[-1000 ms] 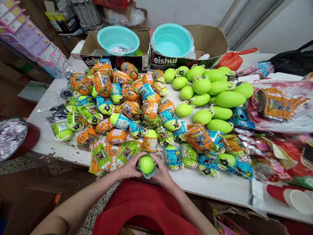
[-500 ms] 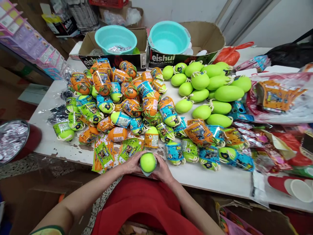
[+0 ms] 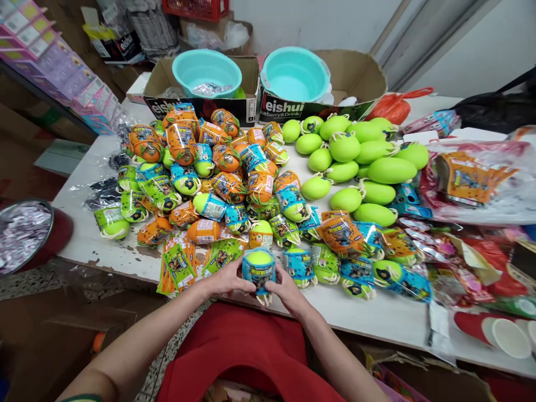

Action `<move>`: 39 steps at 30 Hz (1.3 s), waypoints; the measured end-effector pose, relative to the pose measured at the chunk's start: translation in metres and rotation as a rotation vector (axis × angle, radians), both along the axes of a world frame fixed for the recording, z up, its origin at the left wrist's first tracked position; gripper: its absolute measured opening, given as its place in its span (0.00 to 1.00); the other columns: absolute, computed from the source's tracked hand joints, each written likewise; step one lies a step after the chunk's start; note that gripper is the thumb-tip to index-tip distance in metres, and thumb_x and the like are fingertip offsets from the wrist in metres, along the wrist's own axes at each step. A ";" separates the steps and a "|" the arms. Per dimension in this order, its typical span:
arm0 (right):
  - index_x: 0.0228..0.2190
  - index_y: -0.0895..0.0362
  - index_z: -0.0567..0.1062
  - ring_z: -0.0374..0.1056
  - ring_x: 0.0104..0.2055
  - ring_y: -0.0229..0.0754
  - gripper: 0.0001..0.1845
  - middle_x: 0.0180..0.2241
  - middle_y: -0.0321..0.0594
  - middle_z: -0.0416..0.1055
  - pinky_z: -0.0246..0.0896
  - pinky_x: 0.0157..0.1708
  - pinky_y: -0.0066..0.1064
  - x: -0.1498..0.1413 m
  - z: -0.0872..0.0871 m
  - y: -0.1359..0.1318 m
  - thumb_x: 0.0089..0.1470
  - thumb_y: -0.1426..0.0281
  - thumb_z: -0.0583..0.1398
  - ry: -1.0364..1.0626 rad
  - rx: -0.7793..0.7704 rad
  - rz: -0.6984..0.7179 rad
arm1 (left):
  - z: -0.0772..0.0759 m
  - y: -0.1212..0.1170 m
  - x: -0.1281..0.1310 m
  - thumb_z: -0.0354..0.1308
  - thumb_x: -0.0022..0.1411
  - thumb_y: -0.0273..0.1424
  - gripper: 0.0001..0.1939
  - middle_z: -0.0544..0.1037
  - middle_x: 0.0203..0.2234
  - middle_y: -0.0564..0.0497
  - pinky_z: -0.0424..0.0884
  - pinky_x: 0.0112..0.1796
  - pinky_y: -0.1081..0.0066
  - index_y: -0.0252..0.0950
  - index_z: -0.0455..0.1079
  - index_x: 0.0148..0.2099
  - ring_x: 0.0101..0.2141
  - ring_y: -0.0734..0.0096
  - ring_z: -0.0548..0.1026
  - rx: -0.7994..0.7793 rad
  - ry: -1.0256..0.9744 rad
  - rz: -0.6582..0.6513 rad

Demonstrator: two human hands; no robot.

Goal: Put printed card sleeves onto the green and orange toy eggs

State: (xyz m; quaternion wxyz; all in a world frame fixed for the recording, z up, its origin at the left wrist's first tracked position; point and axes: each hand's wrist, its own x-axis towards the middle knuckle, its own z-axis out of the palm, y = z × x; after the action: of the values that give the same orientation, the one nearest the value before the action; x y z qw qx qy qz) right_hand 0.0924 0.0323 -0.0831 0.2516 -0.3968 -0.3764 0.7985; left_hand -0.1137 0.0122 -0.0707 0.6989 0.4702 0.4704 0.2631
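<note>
Between my two hands, at the table's front edge, is a green plastic egg in a blue printed sleeve (image 3: 258,272), upright with a pale cord hanging from its lower end. My left hand (image 3: 231,279) grips its left side and my right hand (image 3: 285,289) its right side, thumbs on the front. Just behind stands a green egg with an orange sleeve (image 3: 261,235). Flat green printed sleeves (image 3: 179,264) lie left of my left hand. Right of my right hand sit several sleeved eggs, the nearest a blue-sleeved egg (image 3: 298,266).
Orange, blue and green sleeved eggs (image 3: 228,187) are heaped on the left of the table, plain green eggs (image 3: 391,170) on the right. Two turquoise basins (image 3: 295,75) rest in cardboard boxes behind. A dark red bucket (image 3: 61,229) stands left; paper cups (image 3: 508,338) lie right.
The egg between my hands has turned from end-on to upright, so its blue sleeve and cord now show. My hands have moved slightly right. The view has shifted a little.
</note>
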 end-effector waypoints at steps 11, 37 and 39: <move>0.45 0.56 0.71 0.70 0.46 0.51 0.24 0.42 0.42 0.76 0.63 0.47 0.47 -0.015 0.042 0.031 0.49 0.57 0.61 0.210 -0.473 -0.250 | 0.045 -0.002 0.014 0.70 0.39 0.42 0.61 0.37 0.66 0.44 0.50 0.59 0.49 0.48 0.35 0.67 0.63 0.47 0.43 0.452 0.403 0.128; 0.37 0.62 0.76 0.74 0.37 0.48 0.18 0.33 0.43 0.78 0.68 0.42 0.41 0.011 0.097 0.192 0.45 0.64 0.66 0.197 -0.248 -0.209 | 0.063 0.145 0.082 0.60 0.55 0.37 0.50 0.42 0.66 0.46 0.53 0.59 0.53 0.48 0.28 0.67 0.63 0.53 0.46 0.721 0.634 0.326; 0.34 0.63 0.76 0.74 0.32 0.46 0.15 0.30 0.43 0.77 0.70 0.37 0.40 0.018 0.094 0.232 0.46 0.65 0.65 0.091 -0.129 -0.272 | 0.068 0.159 0.084 0.61 0.55 0.38 0.49 0.44 0.66 0.45 0.53 0.59 0.54 0.45 0.30 0.67 0.63 0.53 0.47 0.752 0.632 0.374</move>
State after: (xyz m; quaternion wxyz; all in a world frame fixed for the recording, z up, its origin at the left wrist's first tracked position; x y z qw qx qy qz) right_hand 0.1109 0.2646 0.0106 0.3484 -0.4227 -0.2554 0.7967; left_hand -0.0295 0.1710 -0.0029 0.2470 0.6530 0.6072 0.3793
